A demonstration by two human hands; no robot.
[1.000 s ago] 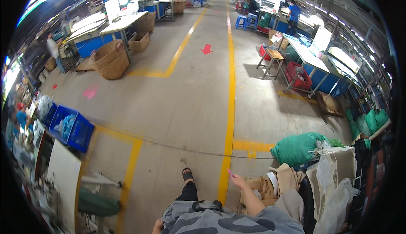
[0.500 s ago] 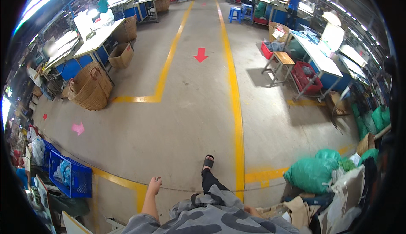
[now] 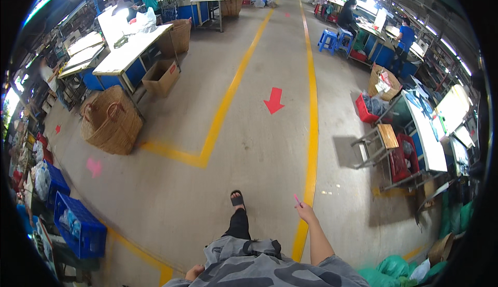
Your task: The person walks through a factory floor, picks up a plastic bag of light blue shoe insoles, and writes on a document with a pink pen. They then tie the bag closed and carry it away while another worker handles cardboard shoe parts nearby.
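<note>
My right hand [image 3: 305, 212] is stretched out in front of me over the yellow floor line, its fingers closed on a slim pink object [image 3: 297, 199]. The object's tip points up and away from me; its kind is too small to make out. Low beside my grey patterned top [image 3: 244, 271] is my left hand [image 3: 195, 272], mostly cut off by the cloth, its fingers not clearly seen. One foot in a dark sandal [image 3: 237, 200] is forward on the concrete floor.
Yellow lines [image 3: 311, 147] and a red arrow [image 3: 273, 101] mark the aisle. Wicker baskets [image 3: 115, 123], a cardboard box [image 3: 161, 78] and blue crates [image 3: 83, 230] stand left. At right are a stool [image 3: 388, 136], a worktable [image 3: 428, 136] and green sacks [image 3: 391, 269]. People sit and stand at tables farther off.
My right hand has swung forward into view with the pink object. The left hand has swung back toward my body. I have moved ahead, the other foot forward, and the view has turned.
</note>
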